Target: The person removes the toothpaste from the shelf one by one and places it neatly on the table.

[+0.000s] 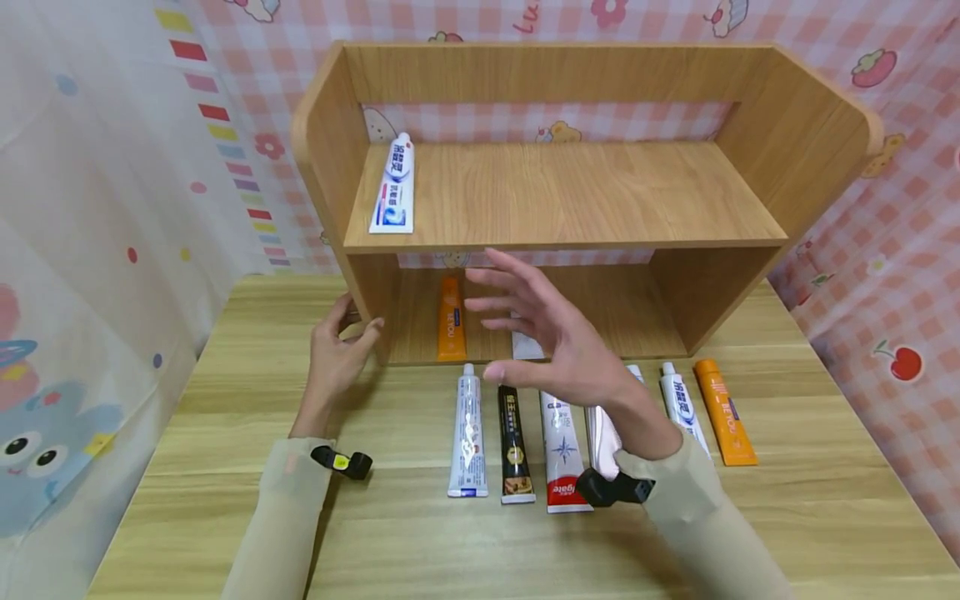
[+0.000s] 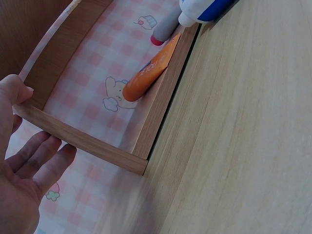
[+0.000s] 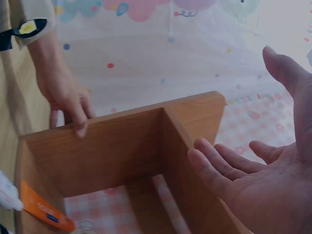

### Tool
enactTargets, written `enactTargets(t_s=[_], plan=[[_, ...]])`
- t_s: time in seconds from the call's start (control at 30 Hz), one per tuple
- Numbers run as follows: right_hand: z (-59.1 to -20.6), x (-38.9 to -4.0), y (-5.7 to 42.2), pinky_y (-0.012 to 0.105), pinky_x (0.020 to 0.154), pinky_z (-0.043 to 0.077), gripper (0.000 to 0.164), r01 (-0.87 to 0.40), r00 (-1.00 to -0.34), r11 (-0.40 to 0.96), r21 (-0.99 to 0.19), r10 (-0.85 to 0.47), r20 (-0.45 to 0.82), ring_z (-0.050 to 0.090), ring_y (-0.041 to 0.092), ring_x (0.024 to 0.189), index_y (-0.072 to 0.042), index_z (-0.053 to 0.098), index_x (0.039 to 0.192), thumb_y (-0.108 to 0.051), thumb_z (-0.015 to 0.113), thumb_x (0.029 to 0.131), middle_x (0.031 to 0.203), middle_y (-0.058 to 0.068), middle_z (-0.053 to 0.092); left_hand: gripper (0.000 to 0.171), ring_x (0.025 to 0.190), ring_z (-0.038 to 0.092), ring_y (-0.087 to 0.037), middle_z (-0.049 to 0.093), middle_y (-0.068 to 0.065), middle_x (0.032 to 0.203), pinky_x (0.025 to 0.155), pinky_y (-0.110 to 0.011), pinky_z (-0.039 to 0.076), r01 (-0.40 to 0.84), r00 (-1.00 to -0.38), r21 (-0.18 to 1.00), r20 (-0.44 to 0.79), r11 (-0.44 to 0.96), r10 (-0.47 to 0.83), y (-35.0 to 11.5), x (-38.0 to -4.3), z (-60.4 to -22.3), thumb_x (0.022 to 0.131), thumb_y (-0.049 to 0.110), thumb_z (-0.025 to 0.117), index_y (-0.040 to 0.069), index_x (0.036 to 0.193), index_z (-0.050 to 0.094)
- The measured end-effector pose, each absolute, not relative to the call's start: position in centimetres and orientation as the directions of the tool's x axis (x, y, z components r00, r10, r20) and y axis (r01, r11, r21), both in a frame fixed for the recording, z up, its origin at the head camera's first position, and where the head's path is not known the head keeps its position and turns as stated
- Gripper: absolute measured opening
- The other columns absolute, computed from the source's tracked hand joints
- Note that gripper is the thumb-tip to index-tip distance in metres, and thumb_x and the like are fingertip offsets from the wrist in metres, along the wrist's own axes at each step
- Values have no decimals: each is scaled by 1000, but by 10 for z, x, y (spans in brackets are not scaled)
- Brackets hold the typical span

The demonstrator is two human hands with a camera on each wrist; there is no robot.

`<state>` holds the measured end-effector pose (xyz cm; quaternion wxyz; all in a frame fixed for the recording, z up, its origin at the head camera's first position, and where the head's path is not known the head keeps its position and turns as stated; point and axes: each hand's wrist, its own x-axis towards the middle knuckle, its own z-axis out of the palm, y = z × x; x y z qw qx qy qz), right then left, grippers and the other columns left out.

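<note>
My left hand (image 1: pixel 337 346) holds the lower left side panel (image 2: pixel 87 141) of a wooden shelf (image 1: pixel 570 192), thumb on one face and fingers on the other. My right hand (image 1: pixel 551 333) hovers before the lower level, fingers spread and holding nothing. An orange toothpaste tube (image 1: pixel 452 321) lies on the lower level. Beside it, a pale tube (image 1: pixel 528 345) is mostly hidden behind my right hand. On the upper level, at the left end, lies a white and blue toothpaste tube (image 1: pixel 394 187).
A row of tubes lies on the table in front of the shelf: a silvery-white one (image 1: pixel 468 433), a black one (image 1: pixel 516 450), a red and white Colgate one (image 1: pixel 564 458), a white and blue one (image 1: pixel 681 404) and an orange one (image 1: pixel 725 412). My right forearm covers others partly.
</note>
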<state>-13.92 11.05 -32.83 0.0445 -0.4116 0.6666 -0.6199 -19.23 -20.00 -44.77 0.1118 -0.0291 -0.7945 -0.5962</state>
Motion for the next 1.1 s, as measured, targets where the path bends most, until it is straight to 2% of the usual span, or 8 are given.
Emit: enactTargets(t_s=[0.17, 0.27, 0.4, 0.5, 0.63, 0.77, 0.9, 1.1], plan=[[-314, -145, 113, 48, 116, 47, 106, -503, -660, -121, -856, -586, 471, 49, 40, 139, -5, 16, 163, -42, 81, 87, 163, 19, 35, 54, 114, 58, -20, 63, -19, 126, 83, -11, 57, 209, -965, 935, 245, 286, -96, -206, -201, -464, 94, 10, 68, 11, 146, 55], [-307, -148, 114, 47, 117, 46, 106, -493, -666, -138, -859, -576, 475, 49, 37, 141, -8, 17, 163, -41, 82, 86, 163, 20, 34, 53, 113, 59, -20, 64, -18, 124, 83, -13, 58, 227, -961, 932, 262, 283, -92, -207, -202, -467, 94, 12, 69, 12, 146, 56], [-298, -153, 115, 46, 117, 46, 105, -473, -672, -169, -865, -565, 478, 47, 39, 141, -11, 17, 164, -35, 84, 86, 163, 22, 32, 53, 113, 59, -20, 64, -18, 124, 84, -13, 58, 238, -959, 929, 270, 283, -81, -207, -201, -468, 94, 13, 69, 13, 146, 56], [-291, -159, 115, 43, 117, 46, 106, -457, -685, -169, -873, -560, 466, 48, 40, 141, -12, 17, 164, -34, 84, 85, 164, 22, 32, 53, 114, 59, -23, 63, -21, 126, 83, -10, 57, 223, -964, 932, 254, 287, -77, -203, -194, -455, 95, 10, 67, 8, 146, 54], [-280, -166, 115, 43, 117, 47, 104, -430, -711, -143, -892, -555, 432, 49, 36, 141, -16, 18, 164, -32, 85, 85, 164, 15, 35, 53, 114, 58, -24, 61, -25, 127, 83, -9, 56, 201, -969, 936, 233, 290, -79, -196, -185, -438, 94, 6, 66, 1, 146, 53], [-271, -176, 112, 45, 117, 47, 96, -392, -739, -119, -912, -550, 389, 50, 33, 140, -21, 21, 163, -20, 81, 89, 163, 7, 38, 52, 112, 58, -21, 62, -25, 125, 82, -9, 56, 200, -969, 938, 233, 284, -87, -196, -185, -438, 94, 5, 66, 1, 144, 54], [-263, -184, 108, 44, 116, 47, 90, -339, -767, -100, -936, -546, 336, 50, 31, 140, -24, 23, 163, -5, 73, 90, 161, 4, 40, 53, 112, 58, -23, 62, -27, 125, 83, -9, 56, 200, -969, 938, 232, 283, -83, -196, -185, -438, 94, 4, 66, 0, 145, 53], [-252, -198, 99, 47, 107, 55, 91, -328, -776, -47, -944, -557, 297, 53, 27, 139, -28, 24, 162, -7, 73, 89, 161, 2, 41, 54, 113, 58, -24, 62, -27, 125, 82, -9, 56, 203, -968, 938, 235, 281, -85, -195, -184, -437, 94, 4, 66, 0, 146, 53]])
